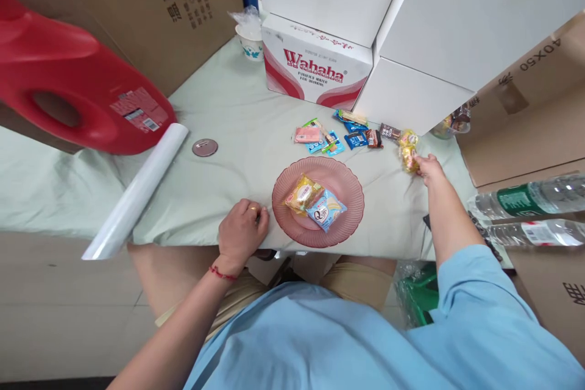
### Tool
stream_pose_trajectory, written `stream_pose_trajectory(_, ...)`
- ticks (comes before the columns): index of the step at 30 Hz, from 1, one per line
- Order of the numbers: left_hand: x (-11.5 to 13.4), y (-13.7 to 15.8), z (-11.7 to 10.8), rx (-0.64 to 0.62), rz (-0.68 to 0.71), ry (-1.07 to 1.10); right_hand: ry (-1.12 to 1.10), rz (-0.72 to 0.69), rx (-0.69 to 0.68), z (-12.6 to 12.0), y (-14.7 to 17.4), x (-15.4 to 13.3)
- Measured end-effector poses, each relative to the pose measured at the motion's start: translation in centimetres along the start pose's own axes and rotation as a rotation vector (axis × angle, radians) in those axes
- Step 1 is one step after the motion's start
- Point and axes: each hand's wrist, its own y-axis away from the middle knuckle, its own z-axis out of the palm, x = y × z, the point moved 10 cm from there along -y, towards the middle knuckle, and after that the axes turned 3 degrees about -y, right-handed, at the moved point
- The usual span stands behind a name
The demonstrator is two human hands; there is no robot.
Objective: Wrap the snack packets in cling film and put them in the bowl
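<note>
My right hand (429,169) reaches out to the right side of the table, its fingers pinched on the near end of a yellow wrapped snack (408,159). Another yellow wrapper lies against its far end. My left hand (242,228) rests curled in a fist near the table's front edge, with nothing showing in it. Just right of that fist stands a pink ribbed glass plate (353,219). On it lie a yellow snack packet (301,194) and a light blue snack packet (326,210), touching each other.
Behind the plate lie a pink packet (308,134), blue packets (356,140) and brown packets (375,138). A Wahaba-style water carton (317,67) and paper cup (250,46) stand at the back. Left are a red jug (91,91), white roll (137,195) and round lid (205,147); right, plastic bottles (534,198).
</note>
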Motion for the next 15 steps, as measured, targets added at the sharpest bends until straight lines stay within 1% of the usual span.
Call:
stream_pose_trajectory(2,0.1,0.0,0.0,-0.002,0.001,-0.007,-0.132,0.21,-0.021,0.9,0.2,2.9)
stream_pose_trajectory(3,0.1,0.0,-0.1,-0.003,-0.001,-0.012,-0.168,0.272,-0.023,1.4,0.4,3.7)
stream_pose_trajectory(5,0.1,0.0,-0.2,-0.004,-0.006,-0.02,-0.202,0.322,-0.031,2.2,0.9,4.1)
stream_pose_trajectory(8,0.0,0.0,-0.2,-0.007,-0.018,-0.016,-0.337,0.445,-0.003,3.0,2.4,4.2)
stream_pose_trajectory(10,0.0,0.0,-0.2,-0.004,-0.018,-0.008,-0.423,0.472,0.018,3.3,3.6,3.0)
stream_pose_trajectory(11,0.0,0.0,-0.1,-0.001,-0.014,-0.003,-0.452,0.45,0.014,3.3,4.2,1.9)
stream_pose_trajectory(13,0.1,0.0,-0.1,0.001,-0.004,0.004,-0.5,0.374,-0.035,3.4,5.1,-1.1)
stream_pose_trajectory(15,0.1,0.0,0.0,0.002,0.004,0.005,-0.548,0.273,-0.141,3.6,6.0,-5.0)
